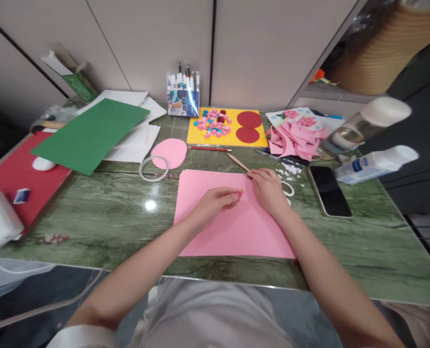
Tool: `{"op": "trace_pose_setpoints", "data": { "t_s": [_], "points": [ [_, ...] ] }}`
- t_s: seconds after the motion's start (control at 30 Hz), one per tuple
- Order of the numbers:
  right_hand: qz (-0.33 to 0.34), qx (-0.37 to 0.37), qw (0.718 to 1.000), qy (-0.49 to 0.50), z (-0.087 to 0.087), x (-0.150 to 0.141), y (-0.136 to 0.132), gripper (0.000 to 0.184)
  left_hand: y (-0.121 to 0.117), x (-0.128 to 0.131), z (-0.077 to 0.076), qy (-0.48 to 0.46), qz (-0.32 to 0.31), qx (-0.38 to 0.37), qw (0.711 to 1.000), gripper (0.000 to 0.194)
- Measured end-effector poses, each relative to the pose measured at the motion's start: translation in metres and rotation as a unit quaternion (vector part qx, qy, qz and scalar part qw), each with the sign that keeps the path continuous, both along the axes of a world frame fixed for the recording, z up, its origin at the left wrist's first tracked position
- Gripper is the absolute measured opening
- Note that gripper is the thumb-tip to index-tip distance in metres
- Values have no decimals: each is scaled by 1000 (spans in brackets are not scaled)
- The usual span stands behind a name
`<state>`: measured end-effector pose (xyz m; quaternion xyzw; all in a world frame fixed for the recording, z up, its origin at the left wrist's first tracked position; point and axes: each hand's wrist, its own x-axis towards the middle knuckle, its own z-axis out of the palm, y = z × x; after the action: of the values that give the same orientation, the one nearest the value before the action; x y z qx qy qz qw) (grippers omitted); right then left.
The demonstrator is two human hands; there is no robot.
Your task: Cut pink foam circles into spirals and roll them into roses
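Observation:
My left hand (218,203) is closed in a pinch over the stack of pink paper (207,237). A small pink piece (238,194), seemingly curled paper, shows at its fingertips. Toward the stack's top right edge, my right hand (269,191) is palm down with its fingers bent together. Its fingertips close on the lower end of a pale wooden pencil (238,163), whose point faces up and left. White scissors-like handle loops (288,188) stick out beside the right hand, which hides the rest.
Behind the stack lie pink discs (169,152), a ring (154,168) and a yellow sheet (232,140) with pink rosettes and two red discs. Pink scraps (296,137), a phone (330,191) and bottles (376,164) stand right. Green card (91,133) and a red sheet (29,179) lie left.

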<state>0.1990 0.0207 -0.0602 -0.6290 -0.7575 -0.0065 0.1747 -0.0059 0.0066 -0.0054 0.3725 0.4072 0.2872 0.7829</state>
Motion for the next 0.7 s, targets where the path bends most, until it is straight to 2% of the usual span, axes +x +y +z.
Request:
{"op": "trace_pose_setpoints", "data": {
  "t_s": [0.1,0.3,0.43,0.53,0.63,0.7],
  "points": [
    [-24,11,1000,-5,-1,0,-1,34,0,0,-1,24,-4,21,999,27],
    [-19,45,998,41,-1,-1,1,29,-1,-1,2,63,-11,68,996,26],
    [-31,81,994,71,9,-2,1,29,-3,-3,6,104,-12,119,987,23],
    [-37,112,988,104,21,-1,-5,26,-4,-3,8,119,-12,130,984,22],
    [-71,155,966,196,33,0,-13,17,-4,-3,8,116,-20,141,983,22],
    [-105,164,939,282,39,2,-18,14,-3,-3,7,116,-22,149,982,22]
  ]
}}
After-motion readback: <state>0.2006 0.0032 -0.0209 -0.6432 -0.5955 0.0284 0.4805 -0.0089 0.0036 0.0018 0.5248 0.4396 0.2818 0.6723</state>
